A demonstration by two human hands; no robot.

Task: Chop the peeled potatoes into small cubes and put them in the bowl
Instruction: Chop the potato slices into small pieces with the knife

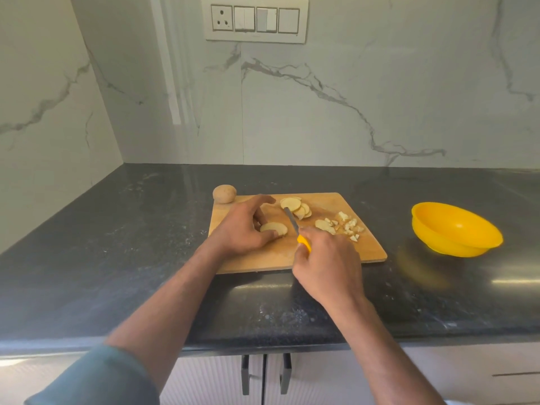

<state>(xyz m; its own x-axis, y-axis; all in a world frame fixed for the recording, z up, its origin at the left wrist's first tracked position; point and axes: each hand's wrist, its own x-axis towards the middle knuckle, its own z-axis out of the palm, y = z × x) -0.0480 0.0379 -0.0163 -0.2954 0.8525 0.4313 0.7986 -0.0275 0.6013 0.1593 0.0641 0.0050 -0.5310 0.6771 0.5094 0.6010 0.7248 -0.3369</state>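
A wooden cutting board (336,252) lies on the dark counter. My left hand (244,226) holds a piece of peeled potato (274,228) down on the board, fingers curled round it. My right hand (327,266) grips the yellow handle of a knife (292,225) whose blade lies just right of that piece. Several round potato slices (295,206) are piled at the board's far side. Small cut cubes (349,225) lie scattered on its right part. A yellow bowl (455,229) stands to the right of the board; nothing shows inside it.
A whole potato (224,193) sits at the board's far left corner. The dark granite counter (117,244) runs into a corner at the left. Marble wall with a switch panel (255,19) behind. Cabinet handles (266,372) below the counter edge.
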